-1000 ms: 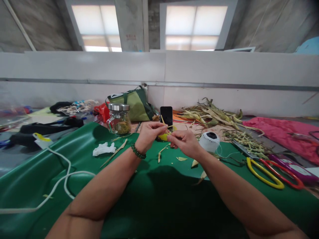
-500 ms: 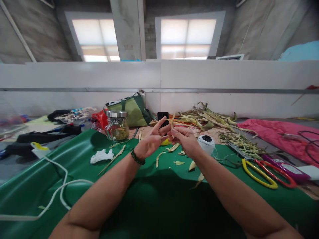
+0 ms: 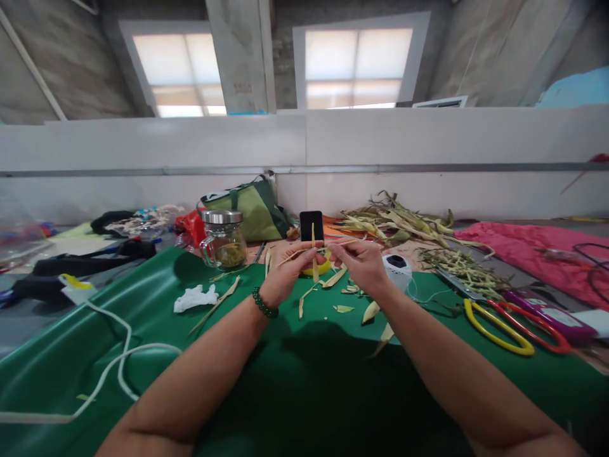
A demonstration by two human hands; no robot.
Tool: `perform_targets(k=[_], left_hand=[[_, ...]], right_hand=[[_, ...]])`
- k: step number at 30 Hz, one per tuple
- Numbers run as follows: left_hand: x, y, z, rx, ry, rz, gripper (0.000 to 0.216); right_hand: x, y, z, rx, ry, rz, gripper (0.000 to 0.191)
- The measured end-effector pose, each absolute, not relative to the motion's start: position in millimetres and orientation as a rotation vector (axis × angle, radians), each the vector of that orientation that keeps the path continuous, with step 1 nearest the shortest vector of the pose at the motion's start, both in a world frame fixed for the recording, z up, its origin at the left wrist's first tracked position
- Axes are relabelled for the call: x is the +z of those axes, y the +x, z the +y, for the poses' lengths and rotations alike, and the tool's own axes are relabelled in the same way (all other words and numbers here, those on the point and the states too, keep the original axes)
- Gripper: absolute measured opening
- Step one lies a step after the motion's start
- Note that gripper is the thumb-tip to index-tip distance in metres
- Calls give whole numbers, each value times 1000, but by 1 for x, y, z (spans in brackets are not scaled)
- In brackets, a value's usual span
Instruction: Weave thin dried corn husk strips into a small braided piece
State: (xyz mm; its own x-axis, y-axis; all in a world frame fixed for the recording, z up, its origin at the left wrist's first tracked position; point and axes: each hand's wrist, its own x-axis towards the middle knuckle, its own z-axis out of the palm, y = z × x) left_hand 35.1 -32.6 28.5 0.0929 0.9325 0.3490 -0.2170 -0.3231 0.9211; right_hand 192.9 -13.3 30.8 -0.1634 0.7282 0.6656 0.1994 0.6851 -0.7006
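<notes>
My left hand (image 3: pixel 288 271), with a green bead bracelet (image 3: pixel 263 303) at its wrist, pinches strips of pale dried husk (image 3: pixel 314 261). One strip stands upright and another crosses it sideways. Facing it, my right hand (image 3: pixel 362 262) is closed, its thumb and forefinger on the same husk strips close to the crossing. Just behind the hands lie a yellow ring-shaped item (image 3: pixel 324 266), partly covered, and an upright black phone (image 3: pixel 311 222). Beside my right wrist stands a spool of white thread (image 3: pixel 398 271). Husk scraps (image 3: pixel 342 309) lie on the green mat (image 3: pixel 304 346) below.
Red-and-yellow-handled scissors (image 3: pixel 499 336) rest at the right near a purple box (image 3: pixel 547 315). A pile of dry husks (image 3: pixel 399 219) lies at the back. On the left are a glass jar (image 3: pixel 223 244), crumpled white tissue (image 3: pixel 195 298) and a white cable (image 3: pixel 124 355).
My left hand's spread fingers have closed onto the husk strips. Both hands now meet at the crossing, and the upright strip has shifted left.
</notes>
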Motion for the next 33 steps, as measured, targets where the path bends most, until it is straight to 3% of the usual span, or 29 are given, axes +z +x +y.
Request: perform_targets(k=[6,12,14,18,22,28,33], left_hand=[[31,35,-34,1429,1522,920,32],[28,37,-27,1461,1202,809,41],[26,39,-26,1500,1172,803,41],[21,39,-27,1589,1553,1032,25],[17,39,-29,1511,1948,1126,13],[16,34,-21,1636,1770,1201,25],[22,27,-20,1526,1624,1032,37]], right_hand=[[35,196,-16,587,-770,-1636,34],[30,201,4,768,-857,-1612,36],[29,203,6,625,-866,-1624,33],[28,199,-10,-66,-742,-1657,24],[22,187,-28,-266,-462,-2044,20],[18,186,-22,-29,-680,-1888,24],[23,188,-17,289,-818,-1810,20]])
